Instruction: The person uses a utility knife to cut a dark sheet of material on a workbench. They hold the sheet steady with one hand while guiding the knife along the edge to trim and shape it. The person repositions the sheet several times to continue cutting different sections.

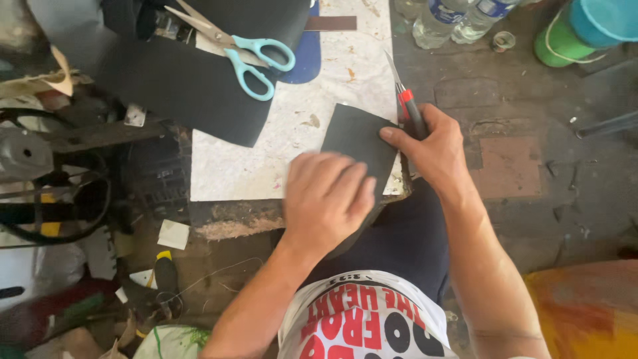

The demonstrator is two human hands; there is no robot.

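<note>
A small piece of black sheet material lies on the near right corner of a white cutting board. My left hand rests flat on its near part, fingers together, pressing it down. My right hand grips a utility knife with a red and black handle, blade pointing away from me, and its thumb touches the piece's right edge. A larger black sheet lies across the board's far left, with teal-handled scissors on top.
Clear plastic bottles stand at the far edge, beside a green and blue container. Dark machinery with belts crowds the left. Paper scraps and debris litter the floor near my left. An orange surface shows at the lower right.
</note>
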